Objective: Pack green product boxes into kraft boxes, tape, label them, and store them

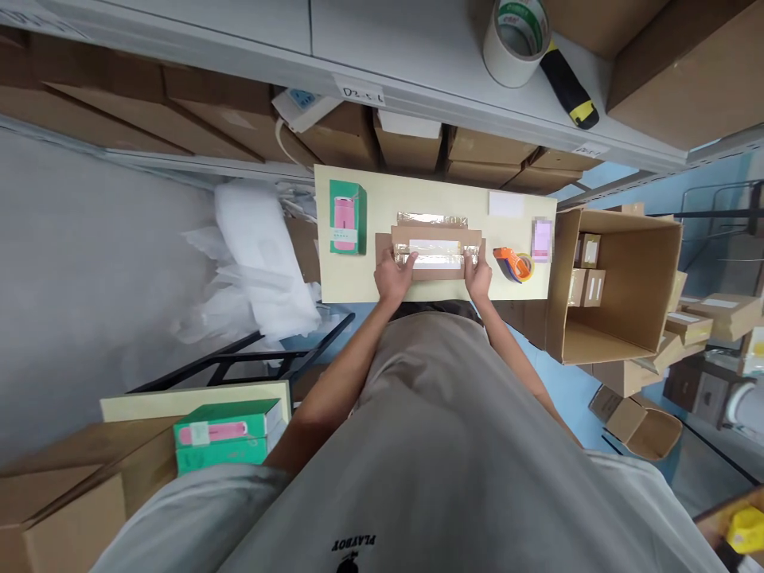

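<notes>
A brown cardboard box (438, 245) with shiny clear tape and a white label lies across the middle of the cream table, right in front of my body. My left hand (394, 277) is wrapped round its left end, thumb on the top face. The right end is gripped by my right hand (478, 274), its thumb likewise on top. Fingers of both hands are partly hidden behind the box edges. To the right of my right hand sits an orange tape dispenser (514, 264). A green box with a pink bottle picture (346, 217) stands at the table's left end.
A phone (542, 240) and a white paper (506, 204) lie on the table's right part. Beside it stands an open carton (621, 350) holding small boxes. Bubble wrap (256, 255) is on the left. A tape roll (516, 44) and a cutter (570, 86) rest on the shelf above.
</notes>
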Demonstrator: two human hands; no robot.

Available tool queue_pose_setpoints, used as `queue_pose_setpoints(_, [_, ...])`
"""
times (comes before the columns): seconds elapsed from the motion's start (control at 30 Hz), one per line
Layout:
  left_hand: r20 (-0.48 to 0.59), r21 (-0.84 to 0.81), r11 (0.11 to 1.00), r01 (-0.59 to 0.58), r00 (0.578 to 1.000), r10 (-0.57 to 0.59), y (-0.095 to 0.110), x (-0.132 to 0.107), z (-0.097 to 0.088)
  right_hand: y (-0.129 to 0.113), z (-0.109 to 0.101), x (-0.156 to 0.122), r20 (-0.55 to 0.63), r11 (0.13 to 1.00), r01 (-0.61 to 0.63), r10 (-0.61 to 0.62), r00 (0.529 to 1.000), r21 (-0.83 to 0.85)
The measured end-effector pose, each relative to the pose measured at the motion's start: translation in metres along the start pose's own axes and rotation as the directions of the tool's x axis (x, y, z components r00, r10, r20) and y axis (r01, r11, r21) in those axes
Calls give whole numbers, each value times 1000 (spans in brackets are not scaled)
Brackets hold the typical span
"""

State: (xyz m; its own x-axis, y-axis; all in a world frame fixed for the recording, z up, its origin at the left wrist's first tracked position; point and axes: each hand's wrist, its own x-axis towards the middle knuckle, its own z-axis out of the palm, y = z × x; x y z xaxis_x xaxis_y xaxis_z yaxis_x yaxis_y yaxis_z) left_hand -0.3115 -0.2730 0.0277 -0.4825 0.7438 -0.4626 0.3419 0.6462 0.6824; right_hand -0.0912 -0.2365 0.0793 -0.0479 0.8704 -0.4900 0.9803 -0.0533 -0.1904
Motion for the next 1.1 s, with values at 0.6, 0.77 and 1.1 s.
queue_pose_setpoints(0.6, [245,-387,911,-142,937,250,-43,23,-65,31,8,-28,-227,697,42,176,958,716])
queue_pose_setpoints(0.77, [351,-327,942,78,935,44,-75,32,-50,32,61,-20,-59,512,-57,208,976,857])
queue_pose_setpoints(1.1, [230,-410,910,57,972,43,-48,73,-51,35,36,25,-105,467,-22,244,964,884])
